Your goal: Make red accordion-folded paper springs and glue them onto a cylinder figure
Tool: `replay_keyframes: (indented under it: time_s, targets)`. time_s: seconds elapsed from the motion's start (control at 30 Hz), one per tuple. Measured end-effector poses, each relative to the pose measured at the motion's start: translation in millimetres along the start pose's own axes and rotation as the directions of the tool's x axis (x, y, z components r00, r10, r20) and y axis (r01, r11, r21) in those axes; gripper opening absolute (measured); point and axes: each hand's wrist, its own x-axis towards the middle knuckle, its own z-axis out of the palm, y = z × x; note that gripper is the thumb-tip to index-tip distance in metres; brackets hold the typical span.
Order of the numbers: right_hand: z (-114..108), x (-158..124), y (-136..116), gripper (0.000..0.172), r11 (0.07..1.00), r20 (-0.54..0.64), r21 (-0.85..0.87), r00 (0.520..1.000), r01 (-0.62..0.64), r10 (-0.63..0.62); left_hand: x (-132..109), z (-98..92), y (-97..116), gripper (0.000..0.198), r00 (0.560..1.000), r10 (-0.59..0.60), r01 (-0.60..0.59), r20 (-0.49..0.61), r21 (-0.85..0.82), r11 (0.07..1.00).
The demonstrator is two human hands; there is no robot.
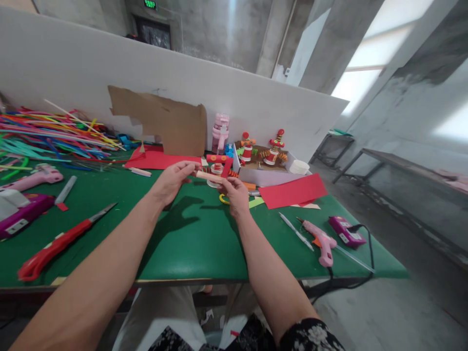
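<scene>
A narrow peach-coloured strip (pixel 210 176), perhaps paper, is stretched between my two hands above the green table (pixel 197 243). My left hand (pixel 174 179) pinches its left end, and the fingers of my right hand (pixel 236 192) are closed on its right end. A red strip (pixel 226 168) rises just above my right fingertips; whether I hold it too, I cannot tell. Behind the strip stands a partly hidden craft figure (pixel 216 169) with a white cup body. Below my right hand lies something yellow and curved, possibly a scissors handle (pixel 224 199).
Right: red paper (pixel 294 191), a pink glue gun (pixel 321 241) and a purple power strip (pixel 347 231). Two figures stand in a box (pixel 261 176). Left: a red-handled knife (pixel 60 246), another glue gun (pixel 34 179) and pipe cleaners (pixel 54 134). A white panel (pixel 164 73) borders the back.
</scene>
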Motion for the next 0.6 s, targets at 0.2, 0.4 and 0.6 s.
replay_keyframes:
  time_s: [0.2, 0.4, 0.6]
  targets:
    - [-2, -2, 2, 0.015, 0.909, 0.21, -0.377, 0.972, 0.18, -0.105, -4, -2.4, 2, 0.042, 0.989, -0.109, 0.068, 0.103, 0.338, 0.939]
    - [-1, -5, 6, 0.017, 0.766, 0.308, -0.555, 0.935, 0.325, -0.173, -3, 5.6, -8, 0.032, 0.995, -0.048, 0.001, 0.09, 0.467, 0.884]
    - [1, -7, 6, 0.017, 0.782, 0.295, -0.556, 0.947, 0.281, -0.13, -2, 5.5, -17, 0.037, 0.998, -0.003, -0.021, 0.055, 0.444, 0.896]
